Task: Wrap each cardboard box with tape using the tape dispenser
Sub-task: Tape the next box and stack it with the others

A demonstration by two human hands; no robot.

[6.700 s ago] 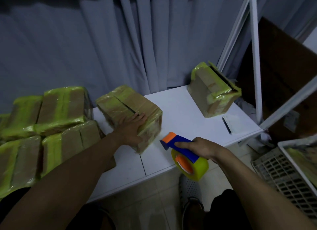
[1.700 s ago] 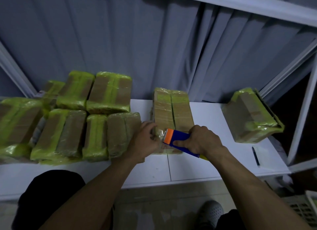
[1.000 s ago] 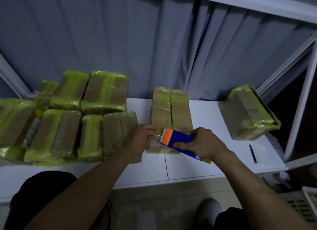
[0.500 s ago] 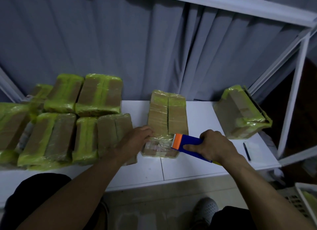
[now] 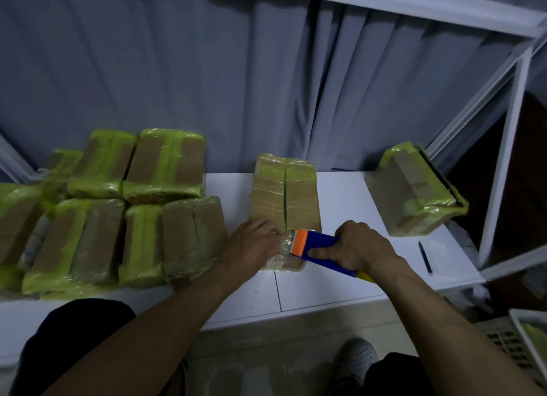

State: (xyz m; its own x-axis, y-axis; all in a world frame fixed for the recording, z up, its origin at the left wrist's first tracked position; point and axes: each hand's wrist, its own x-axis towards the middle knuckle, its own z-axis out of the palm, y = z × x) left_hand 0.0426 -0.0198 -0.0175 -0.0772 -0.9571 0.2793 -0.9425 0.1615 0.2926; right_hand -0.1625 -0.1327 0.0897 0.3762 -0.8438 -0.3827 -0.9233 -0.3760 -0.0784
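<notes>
hidden: pile left of box runs off the picture edge, count unclear; box has its near-left corner under left hand; dispenser roll is behind right hand, only a yellow sliver shows under the wrist; crate far right of box is cut off at the corner.
hard to tell: dim light; wrap on box near face is blurred, can't tell if a strip runs from dispenser to box.
left fingers: fairly straight, laid on box near end, tips just beside dispenser's orange head, holding nothing.
right fingers: curled round dispenser's blue handle, one finger stretched along its near side.
dispenser place: at box near-right corner, orange head against box near top edge, handle slanting right over table.
box place: mid table, long side pointing away, apart from pile.
box look: brown cardboard, glossy clear wrap, yellow-green tape at far end, dark seam down the top.
right of box: second box tilted, yellow-green edges, well apart; pen beside it.
</notes>
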